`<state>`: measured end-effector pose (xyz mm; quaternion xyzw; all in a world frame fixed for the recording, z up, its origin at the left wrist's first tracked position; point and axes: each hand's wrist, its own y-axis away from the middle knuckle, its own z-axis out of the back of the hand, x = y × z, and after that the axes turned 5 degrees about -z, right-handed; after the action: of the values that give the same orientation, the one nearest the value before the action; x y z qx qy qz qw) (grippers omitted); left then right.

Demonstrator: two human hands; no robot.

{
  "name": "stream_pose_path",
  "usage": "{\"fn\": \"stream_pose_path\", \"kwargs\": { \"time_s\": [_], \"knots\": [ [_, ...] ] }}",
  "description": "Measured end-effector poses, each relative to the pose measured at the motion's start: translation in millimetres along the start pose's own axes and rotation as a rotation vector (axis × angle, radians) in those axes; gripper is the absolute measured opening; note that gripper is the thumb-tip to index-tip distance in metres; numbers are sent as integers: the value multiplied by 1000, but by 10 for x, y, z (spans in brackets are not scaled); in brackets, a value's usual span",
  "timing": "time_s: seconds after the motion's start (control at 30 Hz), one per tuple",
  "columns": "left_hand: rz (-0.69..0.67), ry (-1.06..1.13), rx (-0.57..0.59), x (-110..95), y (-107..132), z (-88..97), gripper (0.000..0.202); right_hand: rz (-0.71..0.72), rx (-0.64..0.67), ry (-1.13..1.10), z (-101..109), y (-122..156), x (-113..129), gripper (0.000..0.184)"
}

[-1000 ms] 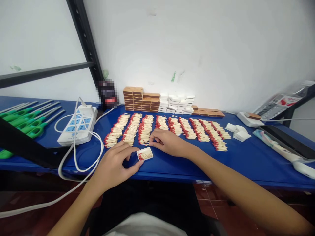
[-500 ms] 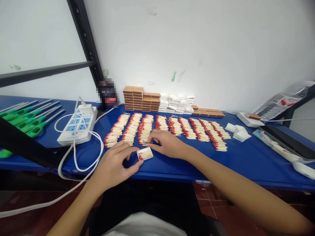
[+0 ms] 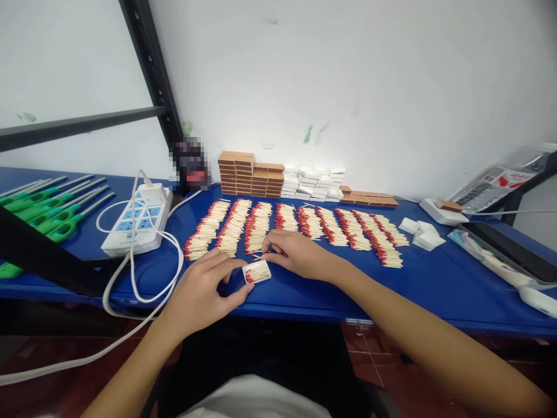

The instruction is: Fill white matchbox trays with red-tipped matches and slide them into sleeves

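Observation:
Near the front edge of the blue table, my left hand grips a small white matchbox tray between thumb and fingers. Red-headed matches lie in the tray, their heads toward its left end. My right hand is just above and right of the tray, its thumb and fingers pinched on a match whose red head points left. Behind both hands, several slanting rows of matches spread across the table.
Brown matchbox sleeves and white trays are stacked against the wall. Several loose white trays lie to the right, near a phone. At left are a power strip, white cables and green-handled tools.
My right hand has drawn slightly back from the match row, and a match now shows at its fingertips. My left hand and the tray have stayed in place.

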<state>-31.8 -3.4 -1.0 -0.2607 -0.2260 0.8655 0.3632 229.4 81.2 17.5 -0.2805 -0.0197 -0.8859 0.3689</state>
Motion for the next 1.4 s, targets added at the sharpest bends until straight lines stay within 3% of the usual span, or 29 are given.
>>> {"fn": "stream_pose_path", "kwargs": {
  "time_s": [0.5, 0.7, 0.87, 1.07, 1.2, 1.4],
  "knots": [
    [2, 4, 6, 8, -13, -7, 16, -32, 71, 27, 48, 16, 15, 9],
    [9, 3, -1, -1, -9, -5, 16, -38, -19, -66, 125, 55, 127, 12],
    [8, 1, 9, -2, -10, -3, 17, 45, 77, -136, 96, 79, 259, 14],
    [12, -14, 19, 10, -4, -7, 17, -81, -86, -18, 24, 26, 99, 10],
    [6, -13, 5, 10, -8, -11, 16, -125, -25, 60, 10, 4, 34, 12],
    [-1, -8, 2, 10, -7, -12, 17, -29, -3, -4, -28, -3, 63, 10]
  ]
}}
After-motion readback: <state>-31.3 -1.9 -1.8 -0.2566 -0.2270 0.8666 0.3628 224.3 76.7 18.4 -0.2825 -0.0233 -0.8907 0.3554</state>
